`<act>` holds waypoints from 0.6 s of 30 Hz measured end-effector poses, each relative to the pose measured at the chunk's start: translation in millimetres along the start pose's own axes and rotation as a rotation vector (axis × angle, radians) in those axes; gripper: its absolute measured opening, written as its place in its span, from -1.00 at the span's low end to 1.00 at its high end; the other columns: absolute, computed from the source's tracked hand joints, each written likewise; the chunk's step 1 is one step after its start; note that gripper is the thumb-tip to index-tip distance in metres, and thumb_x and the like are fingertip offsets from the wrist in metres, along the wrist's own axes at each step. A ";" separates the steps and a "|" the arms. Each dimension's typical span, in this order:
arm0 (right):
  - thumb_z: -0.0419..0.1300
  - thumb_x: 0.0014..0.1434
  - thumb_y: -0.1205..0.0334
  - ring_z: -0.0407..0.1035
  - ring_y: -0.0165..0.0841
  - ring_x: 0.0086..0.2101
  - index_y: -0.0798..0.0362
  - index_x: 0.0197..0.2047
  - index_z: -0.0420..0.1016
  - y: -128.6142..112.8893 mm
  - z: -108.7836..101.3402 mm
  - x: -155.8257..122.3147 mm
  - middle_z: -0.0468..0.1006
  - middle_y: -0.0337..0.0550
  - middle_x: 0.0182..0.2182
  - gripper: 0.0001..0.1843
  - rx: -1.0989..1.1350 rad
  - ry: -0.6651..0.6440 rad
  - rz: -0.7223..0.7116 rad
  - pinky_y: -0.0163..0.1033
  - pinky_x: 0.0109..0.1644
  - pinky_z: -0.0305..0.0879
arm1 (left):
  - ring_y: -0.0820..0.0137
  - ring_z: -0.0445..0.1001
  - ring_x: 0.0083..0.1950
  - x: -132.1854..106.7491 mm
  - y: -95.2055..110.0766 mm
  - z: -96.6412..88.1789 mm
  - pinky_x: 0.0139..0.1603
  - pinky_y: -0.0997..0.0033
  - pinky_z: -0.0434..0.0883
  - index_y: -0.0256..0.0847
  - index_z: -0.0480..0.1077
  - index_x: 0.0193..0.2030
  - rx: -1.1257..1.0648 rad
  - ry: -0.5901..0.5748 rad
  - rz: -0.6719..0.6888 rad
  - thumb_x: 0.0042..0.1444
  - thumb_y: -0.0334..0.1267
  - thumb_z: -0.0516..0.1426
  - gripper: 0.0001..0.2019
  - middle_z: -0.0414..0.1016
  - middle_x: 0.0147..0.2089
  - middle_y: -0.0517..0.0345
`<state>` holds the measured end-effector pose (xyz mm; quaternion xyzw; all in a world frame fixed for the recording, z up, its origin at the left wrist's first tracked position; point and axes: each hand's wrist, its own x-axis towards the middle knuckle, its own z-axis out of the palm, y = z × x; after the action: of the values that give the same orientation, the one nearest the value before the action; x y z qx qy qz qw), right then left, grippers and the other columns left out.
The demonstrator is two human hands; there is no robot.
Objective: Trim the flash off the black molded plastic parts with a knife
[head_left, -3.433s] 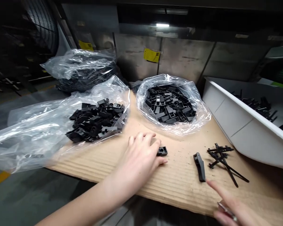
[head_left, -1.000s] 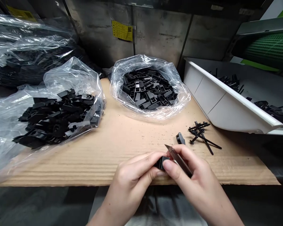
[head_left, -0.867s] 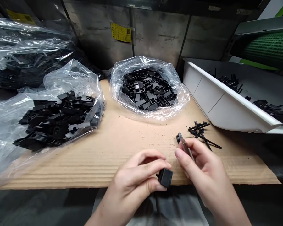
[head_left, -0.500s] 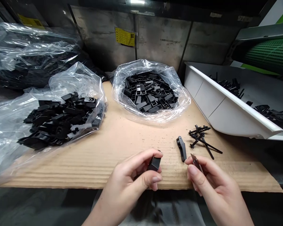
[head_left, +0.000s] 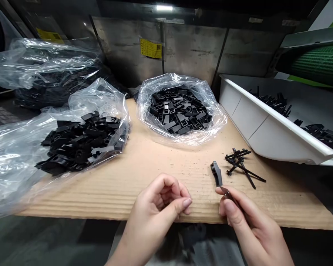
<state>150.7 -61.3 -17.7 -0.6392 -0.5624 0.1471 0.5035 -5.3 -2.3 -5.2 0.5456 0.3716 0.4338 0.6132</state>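
My left hand (head_left: pixel 163 207) is closed above the front edge of the cardboard, thumb against the curled fingertips, with no part showing in it. Between thumb and fingers of my right hand (head_left: pixel 246 218) is a small knife (head_left: pixel 229 195), its slanted blade tip pointing up and left. Just beyond the blade lies one black plastic part (head_left: pixel 216 173), long and tapered, with an opening at its far end. To its right rests a small heap of thin black plastic sprues (head_left: pixel 240 164). Below the edge, dark shapes on clear plastic are too blurred to name.
A clear bag (head_left: pixel 216 127) of small black parts stands open at the back. Another bag (head_left: pixel 100 90) with larger black pieces lies at left, with more bagged parts behind. A white bin (head_left: pixel 272 129) holding black sprues rises at right. Cardboard (head_left: pixel 100 199) covers the worktop.
The black part that my left hand held is gone from its fingers, which have closed together. My right hand keeps the knife, its blade now nearer the tapered part. The view has shifted slightly.
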 end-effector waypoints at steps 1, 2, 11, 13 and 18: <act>0.12 0.10 0.22 0.47 -0.39 -0.42 -0.07 -0.20 0.48 -1.0 3.6 -0.9 0.59 -0.23 -0.34 -0.81 -0.023 0.024 -0.030 -0.40 -0.37 0.39 | 0.52 0.41 -0.45 -0.3 -2.2 2.5 -0.41 0.63 0.37 -0.18 0.29 -0.44 0.085 0.038 0.038 0.03 -0.48 0.12 -0.86 0.42 -0.44 0.29; 0.12 0.10 0.25 0.48 -0.37 -0.35 -0.05 -0.19 0.46 -1.7 7.3 -1.3 0.58 -0.20 -0.30 -0.81 -0.040 0.060 -0.043 -0.38 -0.34 0.39 | 0.50 0.42 -0.40 -0.8 -3.9 4.5 -0.36 0.60 0.37 -0.17 0.33 -0.41 0.184 0.077 0.099 0.03 -0.50 0.11 -0.86 0.43 -0.42 0.28; 0.12 0.09 0.15 0.43 -0.41 -0.48 -0.03 -0.26 0.43 1.2 -1.8 10.7 0.52 -0.23 -0.46 -0.85 -0.007 -0.039 0.142 -0.38 -0.46 0.36 | 0.44 0.40 -0.43 -5.4 3.3 -5.7 -0.42 0.54 0.35 -0.12 0.41 -0.41 0.246 -0.111 0.157 0.03 -0.49 0.13 -0.84 0.42 -0.45 0.26; 0.11 0.09 0.09 0.34 -0.44 -0.56 -0.03 -0.27 0.42 1.1 -7.5 10.9 0.44 -0.25 -0.55 -0.82 0.032 -0.080 0.224 -0.39 -0.54 0.30 | 0.41 0.42 -0.41 -3.6 7.1 -6.6 -0.39 0.52 0.36 -0.12 0.43 -0.42 0.251 -0.184 0.153 0.03 -0.45 0.15 -0.87 0.44 -0.45 0.21; 0.12 0.09 0.11 0.25 -0.49 -0.57 -0.05 -0.27 0.41 1.3 -10.4 9.8 0.34 -0.31 -0.59 -0.85 0.093 -0.097 0.228 -0.43 -0.54 0.23 | 0.35 0.52 -0.40 -1.6 -1.8 -4.9 -0.37 0.55 0.43 -0.15 0.53 -0.27 0.176 -0.922 0.164 0.16 -0.10 0.02 -0.71 0.57 -0.40 0.06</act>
<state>162.4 -57.7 -10.4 -0.6671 -0.5023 0.2598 0.4849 -10.2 -2.1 -7.7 0.7584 0.0517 0.1602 0.6296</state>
